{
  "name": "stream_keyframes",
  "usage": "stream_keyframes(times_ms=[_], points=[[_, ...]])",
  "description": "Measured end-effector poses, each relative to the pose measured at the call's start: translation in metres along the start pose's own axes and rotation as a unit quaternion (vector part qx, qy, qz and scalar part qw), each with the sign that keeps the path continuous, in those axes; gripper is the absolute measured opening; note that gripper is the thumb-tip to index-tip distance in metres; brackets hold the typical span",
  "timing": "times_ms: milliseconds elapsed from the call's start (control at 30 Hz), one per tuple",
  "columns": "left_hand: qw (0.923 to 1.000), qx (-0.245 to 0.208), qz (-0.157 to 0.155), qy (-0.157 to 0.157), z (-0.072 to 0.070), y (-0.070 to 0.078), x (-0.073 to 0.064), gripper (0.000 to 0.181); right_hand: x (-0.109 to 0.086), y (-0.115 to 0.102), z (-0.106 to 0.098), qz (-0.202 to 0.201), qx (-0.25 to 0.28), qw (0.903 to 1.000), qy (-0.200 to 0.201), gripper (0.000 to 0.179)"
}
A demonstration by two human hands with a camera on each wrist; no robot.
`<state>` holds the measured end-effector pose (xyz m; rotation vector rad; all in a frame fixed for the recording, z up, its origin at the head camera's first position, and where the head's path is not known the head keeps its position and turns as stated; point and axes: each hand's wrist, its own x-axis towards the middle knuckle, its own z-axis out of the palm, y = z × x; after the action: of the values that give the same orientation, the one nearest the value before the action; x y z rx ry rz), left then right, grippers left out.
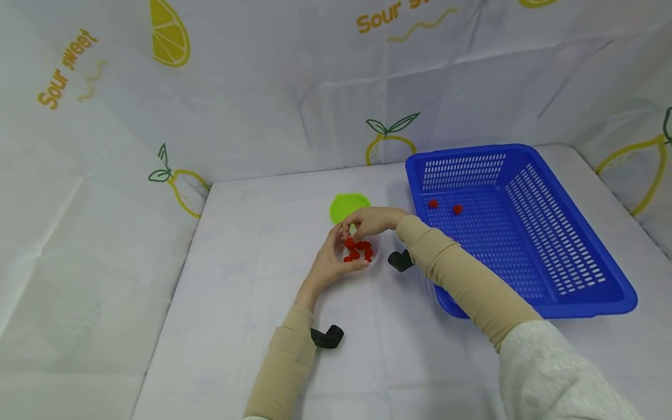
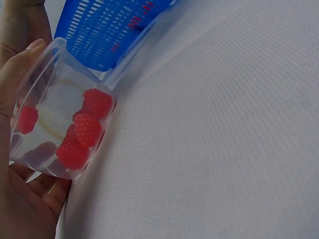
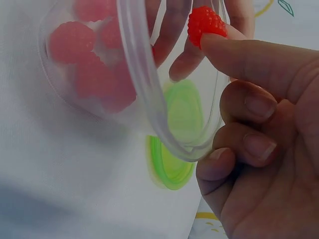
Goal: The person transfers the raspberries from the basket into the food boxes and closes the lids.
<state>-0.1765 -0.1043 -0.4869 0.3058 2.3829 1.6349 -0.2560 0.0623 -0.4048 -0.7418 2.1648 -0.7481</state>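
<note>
A clear plastic cup (image 2: pixel 55 89) stands on the white table, with several red raspberries (image 2: pixel 88 130) at its bottom. My left hand (image 1: pixel 329 263) grips the cup round its side, thumb at the near side and fingers at the far side. Over the cup's mouth, my right hand (image 1: pixel 374 220) pinches one raspberry (image 3: pixel 205 25) between thumb and index finger, right at the rim. The other fingers of that hand are curled, as the right wrist view shows. Just behind the cup lies a round green lid (image 1: pixel 347 205).
To the right, a large blue plastic basket (image 1: pixel 583 219) with slotted walls holds two raspberries (image 1: pixel 458 209) near its left side. My right forearm crosses over its front left edge. A white cloth with printed lemons (image 1: pixel 391 149) hangs behind the table.
</note>
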Motion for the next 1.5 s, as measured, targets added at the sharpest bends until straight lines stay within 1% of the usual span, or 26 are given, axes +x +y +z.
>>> stream_keyframes(times_ms=[233,467,733,867,933,1033,1200,1267,1367,1500], points=[[1.0,-0.003,-0.002,-0.002,0.001,0.0,0.001,0.097,0.001,0.001,0.001,0.006,0.004,1.0,0.002,0.018],[0.9999,-0.008,-0.007,-0.004,0.002,0.001,0.002,0.096,0.0,-0.001,0.001,0.002,-0.011,0.9999,0.01,0.016],[0.9998,-0.019,0.003,0.004,0.004,-0.002,0.001,0.095,-0.001,-0.002,0.001,0.008,-0.021,0.9997,0.007,0.017],[0.9996,-0.027,0.004,0.001,0.004,-0.002,0.001,0.095,-0.002,-0.002,0.001,0.01,-0.021,0.9997,0.007,0.017],[0.9996,-0.028,-0.001,-0.002,0.004,-0.001,0.002,0.094,-0.002,-0.002,0.001,0.01,-0.019,0.9998,0.005,0.017],[0.9994,-0.031,-0.005,-0.011,0.003,0.003,0.001,0.094,-0.002,0.0,0.0,0.008,-0.013,0.9999,0.0,0.017],[0.9991,-0.035,-0.002,-0.025,-0.002,0.023,-0.007,0.093,-0.003,0.002,-0.004,0.003,-0.001,0.9999,-0.011,0.019],[0.999,-0.034,0.002,-0.029,-0.003,0.029,-0.01,0.093,-0.005,0.002,-0.006,0.01,0.009,0.9998,-0.012,0.02],[0.9989,-0.032,0.002,-0.033,-0.003,0.03,-0.01,0.092,-0.007,0.002,-0.009,0.021,0.022,0.9995,-0.014,0.023],[0.999,-0.033,-0.01,-0.027,-0.002,0.018,-0.004,0.093,-0.011,0.001,-0.013,0.031,0.024,0.9991,-0.018,0.027]])
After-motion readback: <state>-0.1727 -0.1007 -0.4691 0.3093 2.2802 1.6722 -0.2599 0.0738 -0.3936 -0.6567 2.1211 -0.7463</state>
